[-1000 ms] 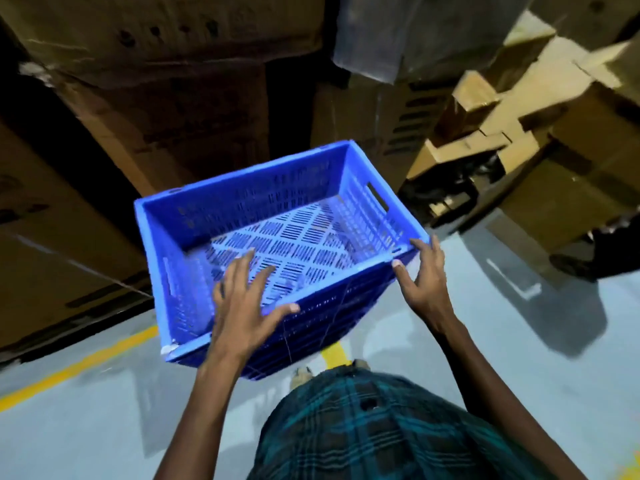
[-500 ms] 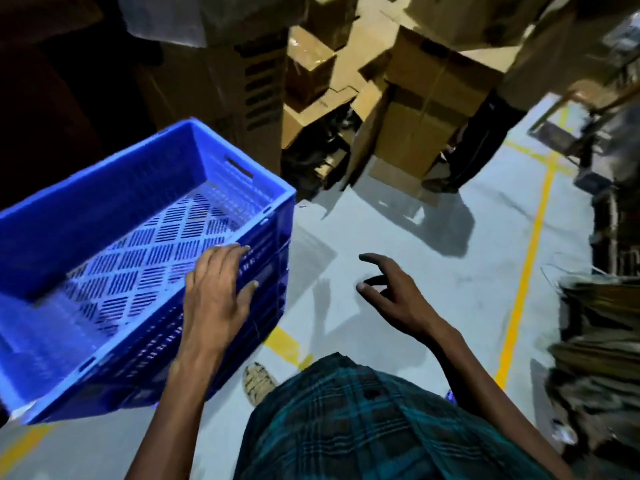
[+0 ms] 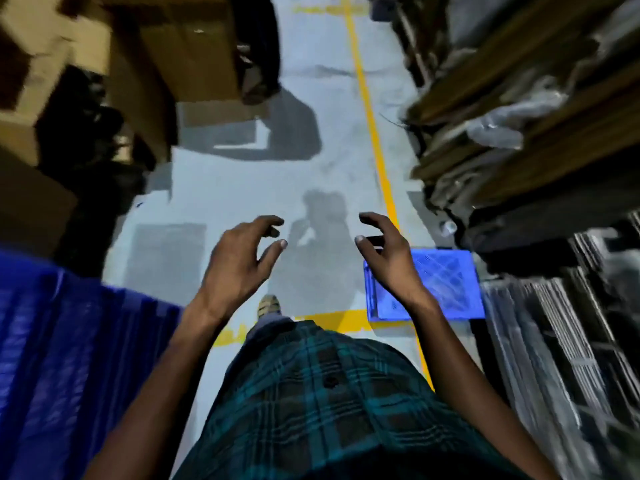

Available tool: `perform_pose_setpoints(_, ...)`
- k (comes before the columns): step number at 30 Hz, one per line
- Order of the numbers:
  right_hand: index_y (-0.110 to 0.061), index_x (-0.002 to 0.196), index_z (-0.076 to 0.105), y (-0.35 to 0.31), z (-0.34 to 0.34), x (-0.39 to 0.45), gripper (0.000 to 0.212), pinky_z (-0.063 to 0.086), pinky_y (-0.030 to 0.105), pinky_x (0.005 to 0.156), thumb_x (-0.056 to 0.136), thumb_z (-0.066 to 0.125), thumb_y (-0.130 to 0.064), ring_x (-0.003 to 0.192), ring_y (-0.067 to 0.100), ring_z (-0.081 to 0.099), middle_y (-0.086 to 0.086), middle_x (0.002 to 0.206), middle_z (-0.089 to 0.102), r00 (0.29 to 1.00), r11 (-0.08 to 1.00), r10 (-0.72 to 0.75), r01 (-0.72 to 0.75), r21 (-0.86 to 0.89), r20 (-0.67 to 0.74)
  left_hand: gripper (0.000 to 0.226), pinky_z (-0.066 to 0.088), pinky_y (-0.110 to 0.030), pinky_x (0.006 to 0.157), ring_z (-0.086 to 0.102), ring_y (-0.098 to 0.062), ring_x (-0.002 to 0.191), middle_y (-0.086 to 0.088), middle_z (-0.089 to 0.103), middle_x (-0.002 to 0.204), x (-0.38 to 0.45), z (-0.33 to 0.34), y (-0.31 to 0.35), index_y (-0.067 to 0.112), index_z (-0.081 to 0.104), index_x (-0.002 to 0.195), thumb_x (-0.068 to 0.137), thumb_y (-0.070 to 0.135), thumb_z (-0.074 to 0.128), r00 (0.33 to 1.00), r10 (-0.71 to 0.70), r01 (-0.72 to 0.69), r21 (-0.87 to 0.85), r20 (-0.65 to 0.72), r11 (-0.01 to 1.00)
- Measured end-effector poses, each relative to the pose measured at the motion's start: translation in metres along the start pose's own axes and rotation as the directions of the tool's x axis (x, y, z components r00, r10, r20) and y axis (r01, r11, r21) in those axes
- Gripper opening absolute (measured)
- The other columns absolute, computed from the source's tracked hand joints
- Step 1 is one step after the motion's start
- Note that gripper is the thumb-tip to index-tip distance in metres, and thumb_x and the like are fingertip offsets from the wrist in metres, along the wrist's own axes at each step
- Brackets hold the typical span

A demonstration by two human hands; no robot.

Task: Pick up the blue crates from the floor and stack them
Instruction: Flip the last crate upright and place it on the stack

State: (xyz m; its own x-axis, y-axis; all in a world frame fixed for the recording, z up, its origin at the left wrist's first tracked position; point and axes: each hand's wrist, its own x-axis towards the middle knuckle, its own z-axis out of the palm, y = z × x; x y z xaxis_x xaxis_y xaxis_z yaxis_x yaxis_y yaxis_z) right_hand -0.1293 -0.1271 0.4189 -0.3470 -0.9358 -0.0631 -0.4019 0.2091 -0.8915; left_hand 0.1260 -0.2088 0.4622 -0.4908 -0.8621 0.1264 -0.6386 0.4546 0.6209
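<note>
A blue slotted crate [image 3: 446,285] lies on the grey floor at the right, beside the shelving, partly behind my right wrist. The blue crate stack [image 3: 62,358] fills the lower left of the view, blurred. My left hand [image 3: 239,261] hovers over the floor with fingers spread and holds nothing. My right hand [image 3: 388,251] is also empty, fingers curled apart, just left of and above the floor crate.
Cardboard boxes [image 3: 180,50] pile up at the far left. Racks of flattened cardboard and plastic-wrapped goods [image 3: 540,140] line the right. A yellow floor line [image 3: 372,126] runs along the aisle. Another person's legs [image 3: 259,57] stand ahead. My foot [image 3: 268,304] is on the floor.
Both hands have let go of the crate, which now rests on the stack at my left. The view has swung right along the aisle, bringing a second crate on the floor into sight.
</note>
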Motion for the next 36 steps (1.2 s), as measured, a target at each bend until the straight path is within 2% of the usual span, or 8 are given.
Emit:
perform_pose_setpoints(7,-0.012,0.125,0.060,0.095,-0.084,-0.043,0.030,0.050,0.017,0.082,0.094,0.062,-0.012,0.087,-0.006,0.063,-0.004,0.123,0.065,0.814,0.939,0.344,-0.291,0.184,-0.468,0.028,0.054,-0.034,0.081,0.068,-0.010,0.096,0.006,0.073,0.100,0.114,0.107,0.068,0.023,0.062,0.119,0.092,0.034,0.063,0.855,0.265,-0.214,-0.162,0.446,0.963)
perform_pose_setpoints(14,-0.016,0.112,0.062,0.155,-0.124,-0.025,0.027,0.053,0.026,0.075,0.086,0.058,-0.018,0.092,0.015,0.067,-0.002,0.108,0.067,0.552,0.837,0.542,-0.421,0.348,-0.634,0.015,0.046,-0.009,0.067,0.063,0.011,0.084,0.002,0.071,0.098,0.213,0.219,0.130,0.010,0.070,0.104,0.092,0.017,0.066,0.728,0.404,-0.141,-0.457,0.553,0.878)
perform_pose_setpoints(19,-0.036,0.100,0.057,0.203,-0.125,0.008,0.020,0.053,0.022,0.063,0.088,0.058,-0.020,0.080,0.022,0.070,0.001,0.100,0.070,0.386,0.740,0.656,-0.500,0.450,-0.649,0.021,0.053,-0.025,0.076,0.070,-0.015,0.089,-0.003,0.072,0.098,0.269,0.319,0.140,0.010,0.069,0.106,0.090,0.020,0.062,0.559,0.432,-0.095,-0.463,0.708,0.881)
perform_pose_setpoints(22,-0.022,0.104,0.061,0.264,-0.115,0.030,0.016,0.047,0.014,0.054,0.089,0.058,-0.015,0.070,0.028,0.068,0.015,0.097,0.070,0.337,0.668,0.734,-0.514,0.538,-0.590,0.029,0.055,-0.038,0.076,0.070,-0.025,0.082,-0.007,0.074,0.091,0.294,0.395,0.122,0.011,0.069,0.104,0.087,0.031,0.058,0.500,0.396,-0.146,-0.376,0.770,0.915)
perform_pose_setpoints(25,-0.024,0.101,0.066,0.338,-0.089,0.047,0.019,0.056,0.032,0.069,0.082,0.059,-0.024,0.087,0.033,0.071,0.011,0.103,0.073,0.246,0.534,0.834,-0.585,0.610,-0.495,0.037,0.054,-0.041,0.075,0.070,-0.027,0.078,-0.008,0.074,0.081,0.310,0.470,0.092,0.012,0.068,0.105,0.082,0.036,0.052,0.433,0.272,-0.173,-0.217,0.859,0.961)
perform_pose_setpoints(29,-0.038,0.086,0.066,0.480,-0.036,0.058,0.017,0.054,0.055,0.092,0.071,0.058,-0.040,0.101,0.030,0.070,0.005,0.108,0.072,0.136,0.316,0.945,-0.613,0.724,-0.298,0.034,0.052,-0.031,0.079,0.070,-0.027,0.091,-0.007,0.075,0.092,0.319,0.576,0.029,0.015,0.066,0.110,0.084,0.034,0.057,0.442,0.058,-0.128,-0.001,0.895,0.992)
perform_pose_setpoints(32,-0.032,0.091,0.065,0.557,-0.010,0.081,0.018,0.051,0.047,0.089,0.073,0.062,-0.033,0.095,0.028,0.064,0.009,0.107,0.068,0.126,0.268,0.960,-0.671,0.691,-0.250,0.028,0.041,-0.023,0.078,0.067,-0.027,0.100,-0.010,0.074,0.105,0.313,0.660,-0.024,0.011,0.064,0.116,0.090,0.021,0.062,0.452,-0.091,-0.051,0.127,0.887,0.991)
perform_pose_setpoints(36,-0.014,0.105,0.061,0.642,0.026,0.089,0.019,0.046,0.033,0.084,0.087,0.067,-0.019,0.099,0.026,0.059,0.010,0.107,0.061,0.026,0.177,0.970,-0.758,0.628,-0.242,0.041,0.043,-0.034,0.090,0.060,-0.037,0.111,-0.021,0.064,0.121,0.303,0.755,-0.098,0.003,0.059,0.123,0.086,0.019,0.067,0.471,-0.134,-0.093,0.200,0.872,0.975)
